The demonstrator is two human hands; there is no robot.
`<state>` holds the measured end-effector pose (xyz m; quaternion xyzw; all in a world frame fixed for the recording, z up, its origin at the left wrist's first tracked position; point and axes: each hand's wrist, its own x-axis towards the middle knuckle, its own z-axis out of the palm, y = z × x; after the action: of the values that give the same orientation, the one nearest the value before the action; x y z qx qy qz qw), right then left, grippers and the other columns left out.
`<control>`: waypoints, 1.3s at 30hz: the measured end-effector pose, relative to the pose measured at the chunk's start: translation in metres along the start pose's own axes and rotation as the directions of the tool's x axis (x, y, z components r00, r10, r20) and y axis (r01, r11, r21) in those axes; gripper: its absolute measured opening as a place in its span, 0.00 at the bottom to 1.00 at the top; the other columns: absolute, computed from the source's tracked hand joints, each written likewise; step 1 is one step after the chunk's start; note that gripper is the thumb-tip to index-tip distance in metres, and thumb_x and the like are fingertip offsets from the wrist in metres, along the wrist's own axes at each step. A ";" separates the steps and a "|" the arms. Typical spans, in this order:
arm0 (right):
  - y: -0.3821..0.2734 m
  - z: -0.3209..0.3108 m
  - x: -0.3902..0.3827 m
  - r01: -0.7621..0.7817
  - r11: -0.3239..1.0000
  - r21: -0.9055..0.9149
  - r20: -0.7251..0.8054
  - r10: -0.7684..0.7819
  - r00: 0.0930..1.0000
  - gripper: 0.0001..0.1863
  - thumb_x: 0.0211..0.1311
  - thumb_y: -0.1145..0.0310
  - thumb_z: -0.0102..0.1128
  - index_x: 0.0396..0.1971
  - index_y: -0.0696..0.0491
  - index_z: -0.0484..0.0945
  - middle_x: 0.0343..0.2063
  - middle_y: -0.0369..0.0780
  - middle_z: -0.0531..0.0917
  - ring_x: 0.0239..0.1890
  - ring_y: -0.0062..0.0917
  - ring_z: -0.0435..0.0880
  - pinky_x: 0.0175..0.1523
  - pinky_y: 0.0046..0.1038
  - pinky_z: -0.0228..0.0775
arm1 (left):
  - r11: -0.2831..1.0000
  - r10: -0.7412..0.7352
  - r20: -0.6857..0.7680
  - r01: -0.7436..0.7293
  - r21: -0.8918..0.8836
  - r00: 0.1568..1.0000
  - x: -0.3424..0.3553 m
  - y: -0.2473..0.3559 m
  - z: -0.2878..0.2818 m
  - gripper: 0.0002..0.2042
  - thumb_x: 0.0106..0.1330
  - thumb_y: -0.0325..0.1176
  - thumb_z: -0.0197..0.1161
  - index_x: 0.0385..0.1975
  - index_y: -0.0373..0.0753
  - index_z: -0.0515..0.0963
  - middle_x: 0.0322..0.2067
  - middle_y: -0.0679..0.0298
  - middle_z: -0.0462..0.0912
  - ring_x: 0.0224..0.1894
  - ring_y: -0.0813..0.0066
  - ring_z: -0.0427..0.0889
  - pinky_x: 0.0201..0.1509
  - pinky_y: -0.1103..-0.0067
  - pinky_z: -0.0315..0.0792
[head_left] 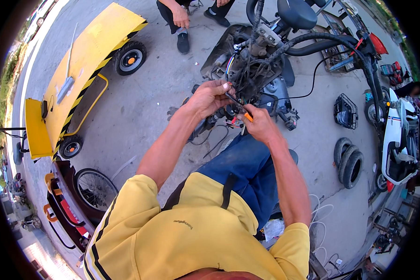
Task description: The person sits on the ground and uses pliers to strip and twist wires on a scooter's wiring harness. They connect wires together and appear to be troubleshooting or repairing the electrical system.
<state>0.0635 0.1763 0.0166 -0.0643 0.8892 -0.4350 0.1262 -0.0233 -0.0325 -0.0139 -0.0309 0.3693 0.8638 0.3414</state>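
Observation:
Fingers pinched, my left hand [212, 98] holds the end of a wire bundle [229, 65] hanging from the stripped front of a motorbike [261, 60]. My right hand [260, 123] is closed around an orange-handled tool [248, 116]. Its dark, thin front part points up and left to my left fingertips; I cannot make out what kind of tool it is. Loose dark cables and a few red wire ends hang just below both hands. The exact spot where the tool meets the wire is hidden by my fingers.
A yellow flatbed cart [98, 35] stands at the left, above a spoked wheel [96, 188]. Another person's hand [180, 17] shows at the top. To the right are a black wire basket [346, 111], several tyres [353, 167] and a white scooter [391, 140]. White tubing [318, 223] lies lower right.

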 end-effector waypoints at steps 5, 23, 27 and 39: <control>0.014 0.011 -0.008 -0.385 0.628 0.676 0.358 0.176 0.917 0.13 0.70 0.64 0.66 0.44 0.59 0.80 0.21 0.33 0.74 0.23 0.20 0.73 0.31 0.29 0.70 | 0.999 -0.040 -0.078 0.038 -0.028 0.996 -0.008 0.002 0.012 0.08 0.77 0.33 0.60 0.47 0.35 0.78 0.39 0.65 0.83 0.39 0.76 0.82 0.48 0.75 0.80; -0.025 0.038 -0.022 -0.073 0.986 -0.147 -0.514 -0.013 0.858 0.26 0.61 0.67 0.69 0.58 0.58 0.74 0.44 0.47 0.78 0.46 0.42 0.80 0.50 0.41 0.72 | 0.979 0.170 -0.146 -0.151 0.134 0.975 -0.023 -0.031 0.005 0.09 0.69 0.24 0.66 0.47 0.34 0.82 0.42 0.62 0.88 0.40 0.79 0.85 0.43 0.81 0.81; -0.031 0.043 -0.018 -0.163 0.910 -0.381 -0.521 -0.066 0.851 0.32 0.56 0.67 0.70 0.61 0.55 0.70 0.47 0.45 0.75 0.52 0.42 0.76 0.54 0.44 0.68 | 0.952 0.220 -0.196 -0.167 0.258 0.956 -0.024 -0.027 0.016 0.09 0.67 0.23 0.68 0.45 0.33 0.82 0.36 0.64 0.88 0.37 0.79 0.85 0.39 0.82 0.79; -0.034 0.044 -0.011 -0.175 0.857 -0.485 -0.521 -0.121 0.845 0.33 0.53 0.67 0.70 0.61 0.55 0.70 0.46 0.43 0.76 0.51 0.40 0.77 0.50 0.44 0.68 | 0.892 0.322 -0.196 -0.227 0.392 0.926 -0.022 -0.020 0.024 0.05 0.65 0.21 0.67 0.38 0.29 0.86 0.30 0.62 0.88 0.28 0.80 0.84 0.33 0.83 0.79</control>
<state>0.0860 0.1246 0.0198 0.0409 0.9726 -0.1799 -0.1414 0.0109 -0.0197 -0.0020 -0.0257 0.5635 0.8092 0.1644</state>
